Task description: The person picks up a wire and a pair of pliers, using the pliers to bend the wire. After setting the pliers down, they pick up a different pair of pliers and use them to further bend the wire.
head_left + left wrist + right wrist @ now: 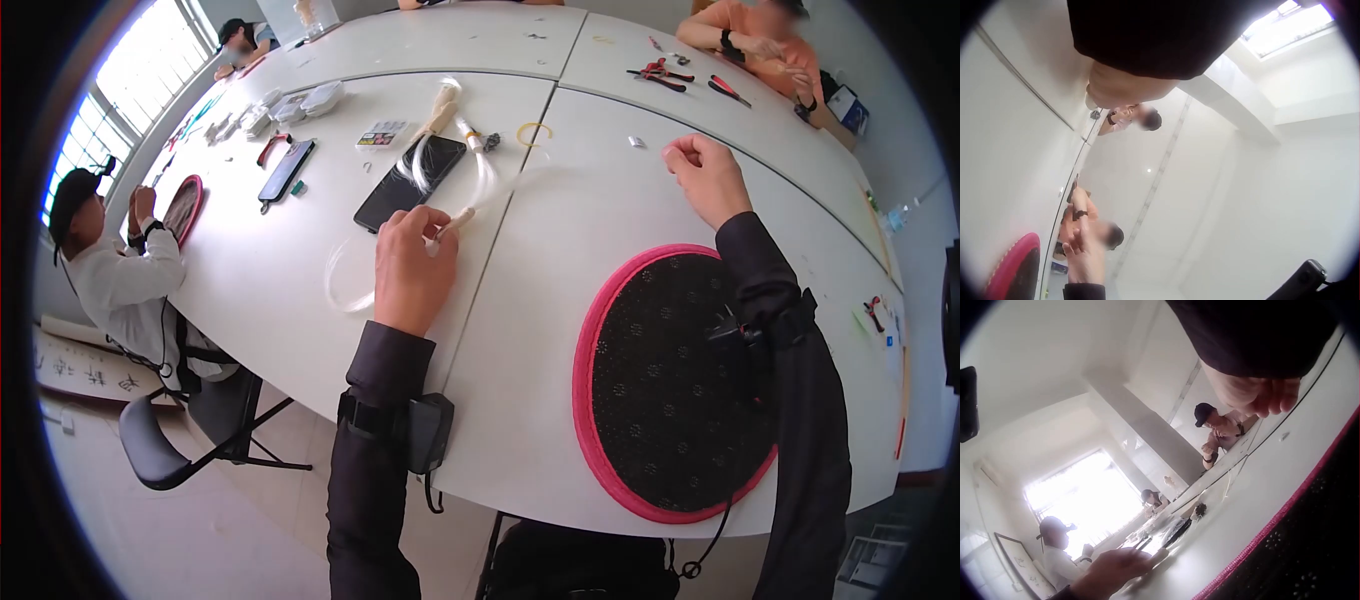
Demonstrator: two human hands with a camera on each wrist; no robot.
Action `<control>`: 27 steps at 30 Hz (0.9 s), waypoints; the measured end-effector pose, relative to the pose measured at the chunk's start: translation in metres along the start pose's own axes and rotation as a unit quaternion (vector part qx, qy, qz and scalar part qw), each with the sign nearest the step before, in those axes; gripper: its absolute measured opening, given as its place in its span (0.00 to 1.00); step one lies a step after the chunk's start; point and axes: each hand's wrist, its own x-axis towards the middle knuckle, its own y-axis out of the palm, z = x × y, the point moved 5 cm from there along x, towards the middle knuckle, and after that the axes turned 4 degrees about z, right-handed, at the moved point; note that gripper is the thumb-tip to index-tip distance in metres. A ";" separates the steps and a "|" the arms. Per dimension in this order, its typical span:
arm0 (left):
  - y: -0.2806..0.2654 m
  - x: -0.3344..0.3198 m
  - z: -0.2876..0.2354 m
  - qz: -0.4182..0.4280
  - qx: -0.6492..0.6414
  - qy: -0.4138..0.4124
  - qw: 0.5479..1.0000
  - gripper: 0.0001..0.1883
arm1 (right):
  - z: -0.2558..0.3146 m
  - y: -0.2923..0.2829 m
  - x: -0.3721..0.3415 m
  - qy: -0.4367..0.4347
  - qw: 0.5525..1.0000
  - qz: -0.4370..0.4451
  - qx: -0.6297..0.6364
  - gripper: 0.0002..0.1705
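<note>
My left hand (415, 265) is at the near side of a black phone (405, 190). Its thumb and fingers pinch a bundle of clear cord (462, 217) at its tan-wrapped part, and a loose loop curves out to the left of the hand. In the right wrist view the left hand (1113, 569) holds the pale wrapped end. My right hand (708, 180) is raised over the table beyond a round black mat (660, 380) with a pink rim, its fingers bent and thumb near the forefinger. I cannot tell whether a fine strand is between them.
More cord bundles (440, 110) lie across the phone. Around them are a small multicoloured case (382, 135), a yellow ring of cord (534, 133), another phone (288, 172) and clear boxes (320, 98). Pliers (660, 75) lie farther right. Other people sit around the table.
</note>
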 end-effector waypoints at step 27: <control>0.070 -0.079 -0.224 0.397 -0.498 -0.135 0.759 0.19 | 0.055 -0.098 -0.253 0.041 0.990 0.062 0.123 0.04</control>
